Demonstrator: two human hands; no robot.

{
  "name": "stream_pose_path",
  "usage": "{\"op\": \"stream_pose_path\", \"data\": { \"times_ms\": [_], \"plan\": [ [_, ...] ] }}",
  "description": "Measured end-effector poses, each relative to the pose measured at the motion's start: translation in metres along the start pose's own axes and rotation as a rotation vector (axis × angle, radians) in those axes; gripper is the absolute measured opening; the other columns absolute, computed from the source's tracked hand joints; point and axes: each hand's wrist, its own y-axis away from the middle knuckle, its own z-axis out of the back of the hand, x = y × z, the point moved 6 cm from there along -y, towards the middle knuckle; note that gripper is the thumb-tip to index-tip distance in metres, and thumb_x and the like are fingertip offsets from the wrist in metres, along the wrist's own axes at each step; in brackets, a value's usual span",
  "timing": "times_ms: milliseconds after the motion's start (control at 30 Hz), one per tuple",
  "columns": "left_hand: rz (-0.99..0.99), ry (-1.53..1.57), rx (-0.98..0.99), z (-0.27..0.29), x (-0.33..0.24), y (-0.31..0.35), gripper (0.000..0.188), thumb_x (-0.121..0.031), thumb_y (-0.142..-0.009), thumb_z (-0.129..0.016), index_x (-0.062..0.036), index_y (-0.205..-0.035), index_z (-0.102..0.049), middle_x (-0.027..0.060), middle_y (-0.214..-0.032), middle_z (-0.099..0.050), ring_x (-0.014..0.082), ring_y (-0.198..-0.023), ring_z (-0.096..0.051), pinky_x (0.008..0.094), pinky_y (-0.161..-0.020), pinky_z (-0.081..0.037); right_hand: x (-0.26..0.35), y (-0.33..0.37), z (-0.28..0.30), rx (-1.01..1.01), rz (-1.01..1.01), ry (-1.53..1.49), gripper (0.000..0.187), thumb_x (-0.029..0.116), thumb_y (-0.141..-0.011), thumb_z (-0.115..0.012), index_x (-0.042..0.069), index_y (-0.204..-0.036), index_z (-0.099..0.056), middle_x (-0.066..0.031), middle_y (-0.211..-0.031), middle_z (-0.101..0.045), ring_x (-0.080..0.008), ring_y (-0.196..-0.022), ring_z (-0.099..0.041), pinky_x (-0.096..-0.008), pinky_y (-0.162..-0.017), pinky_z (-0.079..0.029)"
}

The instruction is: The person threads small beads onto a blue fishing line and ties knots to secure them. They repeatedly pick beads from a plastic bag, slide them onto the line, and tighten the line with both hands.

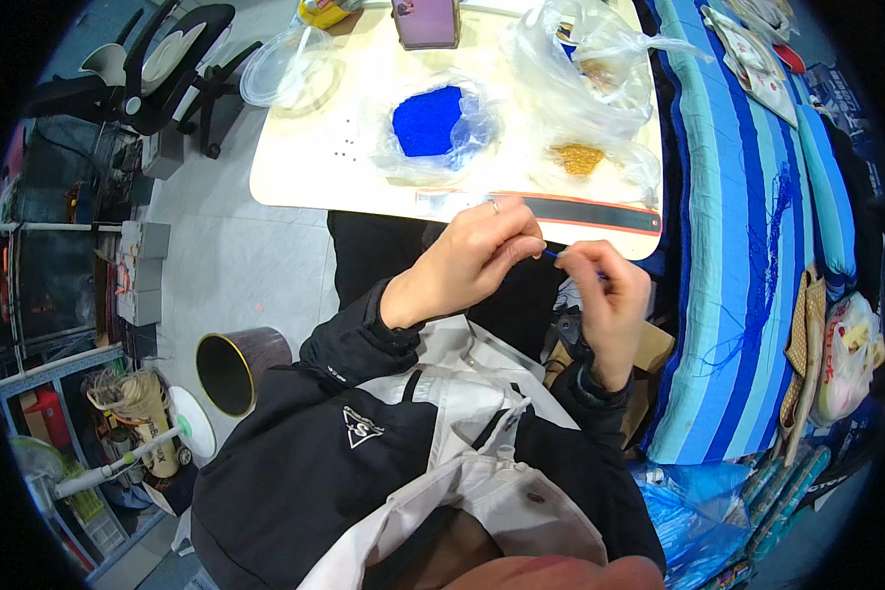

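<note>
My left hand (472, 258) and my right hand (610, 300) are close together just off the near edge of the white table (305, 182). Both are closed in a pinch, and a short length of thin blue strand (551, 254) spans the gap between the fingertips. Whether it is plain thread or strung with beads is too small to tell. Beyond my hands, a crumpled clear bag holds a heap of tiny bright blue beads (428, 121). To its right, another clear bag contains small gold beads (577, 158). A dark ruler-like strip with an orange border (585, 211) lies along the near table edge.
A phone (428, 22), clear plastic lids (290, 69) and a larger clear bag (595, 74) are on the table. At right, loose blue threads (772, 236) lie on a blue striped bed cover (703, 295). A dark bin (236, 369) stands on the floor at left.
</note>
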Motion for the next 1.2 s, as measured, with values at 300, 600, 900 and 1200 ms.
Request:
{"op": "stream_pose_path", "data": {
  "times_ms": [300,600,900,1200],
  "plan": [
    [0.030,0.025,0.044,0.006,0.012,-0.014,0.006,-0.003,-0.087,-0.060,0.0009,-0.084,-0.056,0.0081,-0.081,-0.057,0.0208,-0.076,-0.056,0.0290,-0.070,-0.044,-0.040,0.008,0.098,-0.108,0.234,-1.869,0.017,0.011,-0.098,-0.051,0.011,-0.081,-0.048,0.0073,-0.057,-0.026,-0.0020,-0.049,-0.020,-0.0212,-0.044,-0.016],
    [-0.005,-0.121,0.085,0.002,0.034,-0.022,0.005,-0.003,-0.086,-0.060,0.0001,-0.086,-0.057,0.0110,-0.082,-0.056,0.0279,-0.078,-0.057,0.0329,-0.070,-0.045,-0.066,0.041,0.172,-0.277,0.424,-2.103,0.016,0.006,-0.094,-0.054,0.011,-0.078,-0.054,0.0067,-0.057,-0.033,-0.0007,-0.047,-0.024,-0.0215,-0.046,-0.016],
    [0.082,-0.415,0.034,-0.014,0.061,-0.031,0.007,-0.012,-0.086,-0.060,-0.0045,-0.086,-0.058,0.0126,-0.082,-0.058,0.0349,-0.078,-0.059,0.0423,-0.066,-0.048,-0.054,0.055,0.183,-0.247,0.528,-1.950,0.016,0.010,-0.094,-0.056,0.012,-0.079,-0.053,0.0074,-0.056,-0.031,-0.0004,-0.048,-0.023,-0.0198,-0.046,-0.019],
    [0.128,-0.476,-0.232,-0.050,0.063,-0.066,0.007,-0.007,-0.084,-0.059,-0.0029,-0.089,-0.063,0.0156,-0.083,-0.063,0.0364,-0.077,-0.062,0.0432,-0.066,-0.049,-0.057,0.043,0.133,-0.318,0.128,-1.413,0.011,0.011,-0.097,-0.054,0.010,-0.087,-0.048,0.0047,-0.059,-0.027,-0.0038,-0.053,-0.024,-0.0210,-0.043,-0.021]
  ]
}}
